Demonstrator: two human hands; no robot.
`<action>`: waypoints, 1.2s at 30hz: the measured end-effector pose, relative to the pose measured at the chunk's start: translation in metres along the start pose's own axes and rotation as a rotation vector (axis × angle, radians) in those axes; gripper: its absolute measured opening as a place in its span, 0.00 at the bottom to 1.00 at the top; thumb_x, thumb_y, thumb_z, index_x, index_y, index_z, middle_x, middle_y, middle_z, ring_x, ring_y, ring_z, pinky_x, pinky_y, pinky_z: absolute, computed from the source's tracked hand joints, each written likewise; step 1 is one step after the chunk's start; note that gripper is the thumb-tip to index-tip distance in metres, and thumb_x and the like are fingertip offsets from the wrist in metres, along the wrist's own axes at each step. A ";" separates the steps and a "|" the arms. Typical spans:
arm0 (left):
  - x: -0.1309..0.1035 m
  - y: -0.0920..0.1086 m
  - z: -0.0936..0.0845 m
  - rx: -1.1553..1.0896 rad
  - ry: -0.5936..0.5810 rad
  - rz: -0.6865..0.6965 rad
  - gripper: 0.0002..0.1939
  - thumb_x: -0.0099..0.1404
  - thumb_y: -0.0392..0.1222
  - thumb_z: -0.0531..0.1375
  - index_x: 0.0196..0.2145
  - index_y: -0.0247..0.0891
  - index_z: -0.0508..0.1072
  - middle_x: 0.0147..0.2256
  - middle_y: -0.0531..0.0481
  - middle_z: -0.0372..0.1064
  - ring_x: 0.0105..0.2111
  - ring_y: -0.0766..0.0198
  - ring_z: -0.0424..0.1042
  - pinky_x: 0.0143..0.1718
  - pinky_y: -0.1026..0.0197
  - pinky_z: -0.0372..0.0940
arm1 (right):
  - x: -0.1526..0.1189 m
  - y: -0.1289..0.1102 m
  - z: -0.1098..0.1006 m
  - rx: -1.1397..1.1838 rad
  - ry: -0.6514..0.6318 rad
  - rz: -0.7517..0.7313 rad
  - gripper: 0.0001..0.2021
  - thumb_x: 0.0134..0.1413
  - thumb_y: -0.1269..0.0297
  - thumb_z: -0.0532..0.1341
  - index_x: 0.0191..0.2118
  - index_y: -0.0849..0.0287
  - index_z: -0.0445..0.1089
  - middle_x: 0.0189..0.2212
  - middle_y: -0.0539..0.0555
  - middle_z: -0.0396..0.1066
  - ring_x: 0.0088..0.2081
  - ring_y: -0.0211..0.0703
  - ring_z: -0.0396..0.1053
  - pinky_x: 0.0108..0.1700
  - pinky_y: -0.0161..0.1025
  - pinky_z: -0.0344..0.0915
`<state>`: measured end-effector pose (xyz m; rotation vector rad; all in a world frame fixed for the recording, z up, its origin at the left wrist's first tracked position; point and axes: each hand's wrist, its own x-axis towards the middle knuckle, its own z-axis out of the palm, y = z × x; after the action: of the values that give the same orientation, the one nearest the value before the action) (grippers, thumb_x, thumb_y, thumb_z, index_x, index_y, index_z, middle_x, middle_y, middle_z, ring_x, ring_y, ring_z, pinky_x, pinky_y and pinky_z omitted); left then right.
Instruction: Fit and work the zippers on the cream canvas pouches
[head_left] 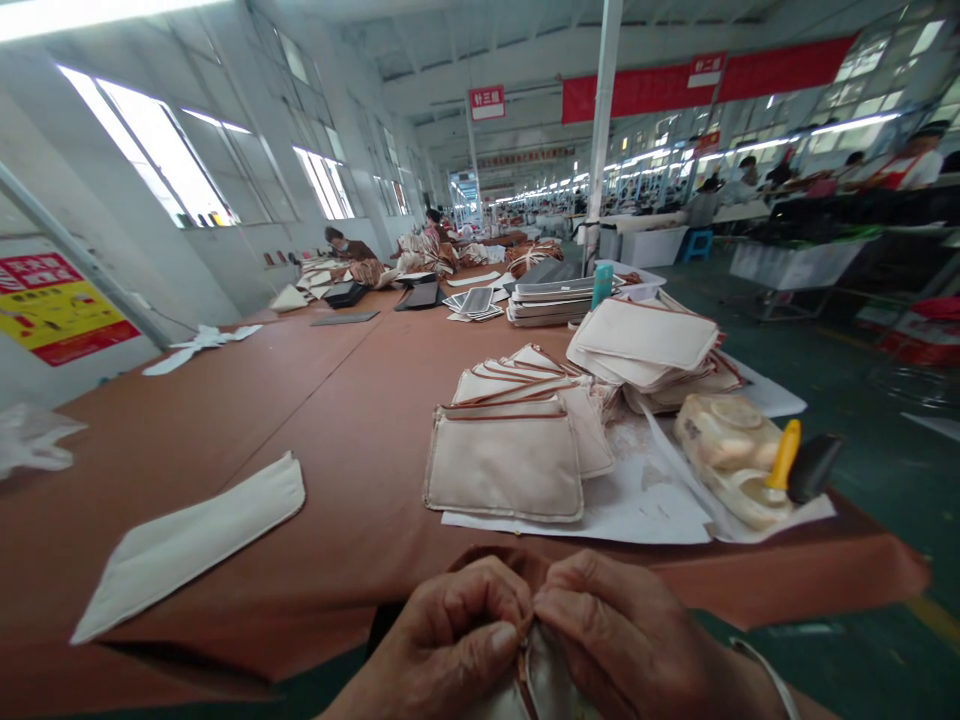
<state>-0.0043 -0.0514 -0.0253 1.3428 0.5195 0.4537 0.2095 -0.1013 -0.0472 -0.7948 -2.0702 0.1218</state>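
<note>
Close to me, at the table's front edge, a cream fabric piece with brown edging [551, 680] is held between both hands. My left hand [457, 640] pinches its brown edge from the left, the thumb on top. My right hand [622, 630] grips the same edge from the right, its fingertips almost touching the left ones. The lower part of the piece runs out of view. Just beyond the hands lies a cream pouch with brown trim [502, 460], in front of more such pouches fanned out [517, 375].
The brown table [345, 400] carries a flat cream piece [195, 545] at left and stacked cream pieces [645, 340] at right. A plastic container [724, 440], a yellow-handled brush [785, 455] and white paper [652, 505] lie near the right edge. People sit farther back.
</note>
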 end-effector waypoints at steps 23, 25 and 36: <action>0.001 0.009 0.002 0.037 -0.032 -0.171 0.19 0.64 0.56 0.60 0.34 0.34 0.66 0.31 0.51 0.57 0.29 0.68 0.54 0.30 0.65 0.49 | 0.027 0.006 -0.016 0.465 -0.126 0.280 0.10 0.46 0.82 0.52 0.31 0.60 0.62 0.30 0.52 0.65 0.32 0.37 0.63 0.35 0.33 0.61; 0.001 0.007 0.002 0.026 -0.033 -0.202 0.20 0.64 0.57 0.60 0.33 0.34 0.66 0.30 0.52 0.56 0.28 0.69 0.52 0.28 0.65 0.47 | 0.025 0.010 -0.012 0.647 -0.140 0.327 0.07 0.54 0.77 0.52 0.33 0.60 0.63 0.34 0.55 0.66 0.37 0.41 0.65 0.41 0.37 0.63; -0.003 0.022 0.001 0.409 0.066 -0.187 0.21 0.64 0.57 0.58 0.29 0.33 0.67 0.27 0.53 0.59 0.26 0.68 0.55 0.24 0.67 0.50 | 0.006 0.007 0.010 0.600 -0.268 0.602 0.06 0.48 0.72 0.61 0.34 0.60 0.64 0.27 0.47 0.61 0.26 0.34 0.57 0.26 0.30 0.54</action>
<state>-0.0064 -0.0505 -0.0036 1.6544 0.8159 0.2444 0.2026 -0.0905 -0.0521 -1.0180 -1.8036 1.1730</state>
